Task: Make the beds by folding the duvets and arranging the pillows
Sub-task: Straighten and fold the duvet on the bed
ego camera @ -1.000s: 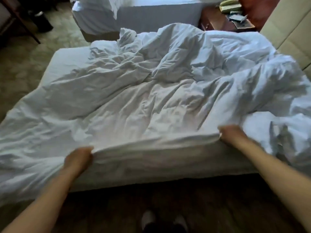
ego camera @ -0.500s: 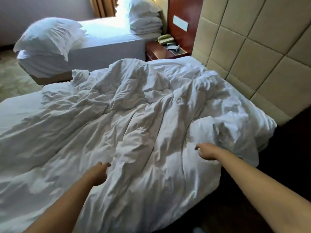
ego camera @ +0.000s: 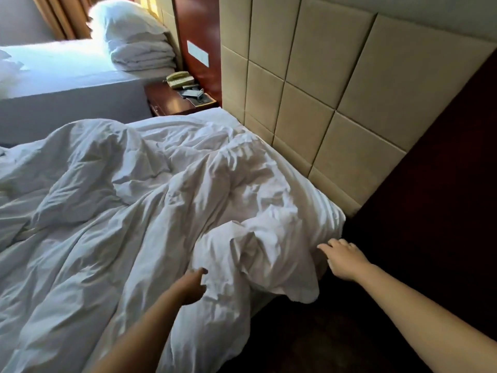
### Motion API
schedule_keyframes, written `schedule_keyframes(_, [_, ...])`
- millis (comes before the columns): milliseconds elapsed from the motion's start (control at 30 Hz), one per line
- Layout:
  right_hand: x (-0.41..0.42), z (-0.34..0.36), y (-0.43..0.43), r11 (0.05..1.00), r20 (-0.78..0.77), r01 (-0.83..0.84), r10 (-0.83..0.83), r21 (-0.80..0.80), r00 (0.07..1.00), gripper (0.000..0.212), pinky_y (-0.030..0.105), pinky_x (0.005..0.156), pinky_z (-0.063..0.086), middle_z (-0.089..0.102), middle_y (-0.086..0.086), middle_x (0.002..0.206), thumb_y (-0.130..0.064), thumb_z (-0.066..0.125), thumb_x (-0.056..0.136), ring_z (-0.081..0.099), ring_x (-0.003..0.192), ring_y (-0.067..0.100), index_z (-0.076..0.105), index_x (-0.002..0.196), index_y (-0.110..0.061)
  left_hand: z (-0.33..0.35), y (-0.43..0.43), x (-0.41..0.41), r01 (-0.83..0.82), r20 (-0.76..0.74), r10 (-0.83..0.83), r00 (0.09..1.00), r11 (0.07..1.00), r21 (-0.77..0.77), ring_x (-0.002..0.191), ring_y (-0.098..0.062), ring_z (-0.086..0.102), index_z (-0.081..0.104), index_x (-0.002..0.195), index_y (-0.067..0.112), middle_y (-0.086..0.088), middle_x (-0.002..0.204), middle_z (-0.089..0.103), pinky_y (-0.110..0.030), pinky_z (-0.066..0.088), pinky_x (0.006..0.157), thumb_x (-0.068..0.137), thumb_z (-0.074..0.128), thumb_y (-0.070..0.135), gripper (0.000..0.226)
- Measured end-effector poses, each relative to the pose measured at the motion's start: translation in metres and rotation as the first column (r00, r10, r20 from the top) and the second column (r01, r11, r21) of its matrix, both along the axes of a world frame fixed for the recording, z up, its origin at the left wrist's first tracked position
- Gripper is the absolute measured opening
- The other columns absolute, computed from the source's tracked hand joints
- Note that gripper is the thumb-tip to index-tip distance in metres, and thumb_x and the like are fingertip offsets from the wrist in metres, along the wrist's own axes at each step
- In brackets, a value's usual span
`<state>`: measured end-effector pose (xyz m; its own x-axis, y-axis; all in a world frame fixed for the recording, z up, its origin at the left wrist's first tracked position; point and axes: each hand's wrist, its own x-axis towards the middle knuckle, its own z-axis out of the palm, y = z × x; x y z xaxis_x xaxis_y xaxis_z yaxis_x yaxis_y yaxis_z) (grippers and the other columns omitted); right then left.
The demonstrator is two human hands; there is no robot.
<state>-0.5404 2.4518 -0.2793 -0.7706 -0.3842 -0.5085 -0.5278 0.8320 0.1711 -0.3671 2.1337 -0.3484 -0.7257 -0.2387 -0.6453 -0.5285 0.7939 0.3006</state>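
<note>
Both hands were empty and spread at the lower middle of the frame. My left hand (ego camera: 192, 288) hung with fingers loosely parted and thumb up, at or just over the crumpled duvet (ego camera: 129, 216); I could not tell whether it touched. My right hand (ego camera: 341, 258) was stretched out, fingers straight and apart, holding nothing, just beside the near corner of the bed. Between the two lay what I took for a rumpled pillow (ego camera: 269, 254), half buried in the duvet's folds at lower centre. I judged the hands were set either side of it so it could be lifted clear. The duvet was heaped over the bed from the left edge of the frame to the padded headboard (ego camera: 309, 90) at right, and would fold badly with a pillow tangled in it. At upper left the other bed (ego camera: 67, 84) showed the goal: a folded duvet (ego camera: 142, 56) stacked at its head with a far pillow (ego camera: 121, 20) on top. Between the beds stood a nightstand (ego camera: 166, 99) bearing a telephone (ego camera: 179, 78).
</note>
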Motion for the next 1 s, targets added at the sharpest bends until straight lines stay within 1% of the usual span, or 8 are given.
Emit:
schedule_keyframes(267, [-0.091, -0.056, -0.008, 0.992, -0.001, -0.1, 0.101, -0.072, 0.995, 0.059, 0.044, 0.118, 0.01, 0.015, 0.008, 0.155, -0.041, 0.038, 0.098, 0.012, 0.143, 0.031, 0.017, 0.15, -0.024, -0.028, 0.063, -0.099, 0.021, -0.155, -0.035, 0.987, 0.995, -0.094, 0.144, -0.028, 0.018, -0.002, 0.15, 0.035, -0.011, 0.158, -0.005, -0.04, 0.033, 0.107, 0.089, 0.054, 0.043, 0.083])
schedule_keyframes(433, [-0.138, -0.109, -0.034, 0.966, 0.064, -0.247, 0.251, -0.072, 0.966, 0.066, 0.048, 0.117, 0.0, 0.009, 0.009, 0.157, -0.053, 0.038, 0.094, 0.001, 0.145, 0.035, 0.015, 0.15, -0.027, -0.067, 0.031, -0.16, -0.048, -0.099, 0.028, 0.995, 0.977, -0.209, 0.146, -0.03, -0.001, -0.009, 0.147, 0.043, -0.004, 0.157, -0.017, -0.062, 0.023, 0.108, 0.077, 0.061, 0.062, 0.1])
schedule_keyframes(600, [-0.196, -0.175, -0.067, 0.994, 0.164, -0.107, 0.108, -0.015, 0.981, 0.093, 0.063, 0.111, 0.0, -0.022, 0.014, 0.155, -0.063, 0.055, 0.081, -0.015, 0.141, 0.044, -0.01, 0.146, -0.046, -0.13, 0.001, -0.208, -0.124, 0.059, 0.143, 0.988, 0.96, -0.253, 0.143, -0.038, -0.014, -0.022, 0.141, 0.048, -0.005, 0.155, -0.026, -0.073, 0.009, 0.103, 0.058, 0.066, 0.074, 0.124])
schedule_keyframes(667, [-0.214, -0.203, -0.077, 0.993, 0.212, -0.117, 0.112, 0.013, 0.971, 0.101, 0.066, 0.109, 0.003, -0.026, 0.015, 0.153, -0.059, 0.063, 0.077, -0.015, 0.141, 0.045, -0.012, 0.143, -0.051, -0.153, 0.002, -0.219, -0.139, 0.128, 0.176, 0.976, 0.957, -0.253, 0.143, -0.038, 0.001, -0.022, 0.142, 0.046, -0.008, 0.157, -0.016, -0.07, 0.016, 0.103, 0.055, 0.067, 0.074, 0.127])
schedule_keyframes(733, [-0.225, -0.226, -0.089, 0.991, 0.292, -0.128, 0.11, 0.042, 0.95, 0.093, 0.064, 0.11, 0.008, -0.016, 0.016, 0.155, -0.047, 0.064, 0.081, -0.009, 0.142, 0.045, -0.003, 0.145, -0.05, -0.171, 0.007, -0.223, -0.143, 0.138, 0.189, 0.972, 0.947, -0.289, 0.133, -0.035, 0.03, -0.017, 0.144, 0.044, -0.011, 0.151, 0.016, -0.056, 0.032, 0.101, 0.059, 0.068, 0.07, 0.123])
schedule_keyframes(833, [-0.235, -0.236, -0.107, 0.984, 0.266, -0.177, 0.169, 0.005, 0.949, 0.05, 0.049, 0.109, 0.028, 0.027, 0.017, 0.143, -0.034, 0.023, 0.093, 0.025, 0.135, 0.039, 0.033, 0.142, -0.034, -0.18, 0.013, -0.225, -0.189, 0.079, 0.218, 0.973, 0.943, -0.273, 0.109, -0.032, 0.055, 0.004, 0.148, 0.039, -0.008, 0.124, 0.052, -0.04, 0.046, 0.088, 0.072, 0.067, 0.045, 0.099])
schedule_keyframes(900, [-0.243, -0.226, -0.115, 0.934, 0.281, -0.352, 0.354, -0.059, 0.892, 0.062, 0.039, 0.098, 0.038, 0.044, 0.015, 0.128, -0.029, 0.005, 0.087, 0.042, 0.122, 0.031, 0.047, 0.132, -0.021, -0.17, 0.019, -0.229, -0.254, 0.049, 0.272, 0.961, 0.94, -0.226, 0.105, -0.033, 0.06, 0.023, 0.143, 0.036, -0.01, 0.116, 0.061, -0.038, 0.048, 0.082, 0.08, 0.058, 0.029, 0.073])
schedule_keyframes(1000, [-0.292, -0.184, -0.129, 0.833, 0.311, -0.532, 0.552, -0.153, 0.774, 0.035, 0.033, 0.09, 0.042, 0.056, 0.014, 0.124, -0.012, 0.046, 0.089, 0.054, 0.115, 0.029, 0.055, 0.124, -0.014, -0.134, 0.031, -0.24, -0.381, -0.017, 0.38, 0.925, 0.924, -0.034, 0.108, -0.031, 0.06, 0.049, 0.13, 0.031, -0.011, 0.116, 0.065, -0.033, 0.046, 0.081, 0.081, 0.052, 0.021, 0.05])
